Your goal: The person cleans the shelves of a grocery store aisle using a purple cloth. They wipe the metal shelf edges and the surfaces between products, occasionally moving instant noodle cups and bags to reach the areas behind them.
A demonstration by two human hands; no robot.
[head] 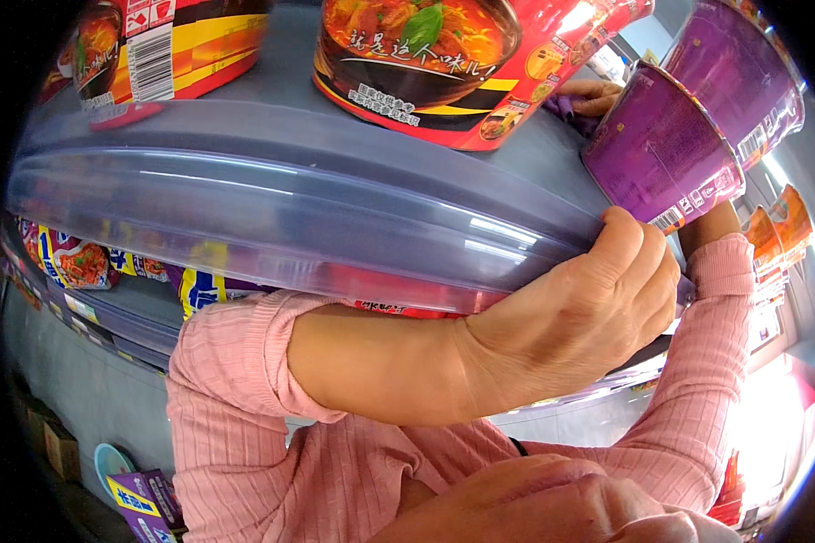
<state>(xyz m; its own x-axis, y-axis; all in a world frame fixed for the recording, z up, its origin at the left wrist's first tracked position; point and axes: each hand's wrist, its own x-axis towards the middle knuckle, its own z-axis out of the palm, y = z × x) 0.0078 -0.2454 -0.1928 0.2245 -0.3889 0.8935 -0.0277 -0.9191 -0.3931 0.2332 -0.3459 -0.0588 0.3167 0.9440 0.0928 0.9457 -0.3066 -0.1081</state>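
My left hand [604, 285] reaches across from the left, its fingers curled over the right end of a clear plastic shelf-edge strip [299, 197]. Beyond the purple instant-noodle cups, my right hand [587, 98] is low on the grey shelf [543, 156], with a bunched purple cloth-like item [574, 121] under its fingers; the cups and my arm's angle hide part of it. The nearer purple cup [662, 146] leans in view just above my left knuckles. A red instant-noodle bucket [414, 68] stands behind the strip, near the middle.
Another red noodle container [170, 54] stands at the upper left, and a second purple cup [737, 75] at the upper right. Bagged noodles [75, 258] lie on a lower shelf. Orange cups [777, 227] are farther right. A light-blue round container [112, 465] and purple packs [142, 506] are low at left.
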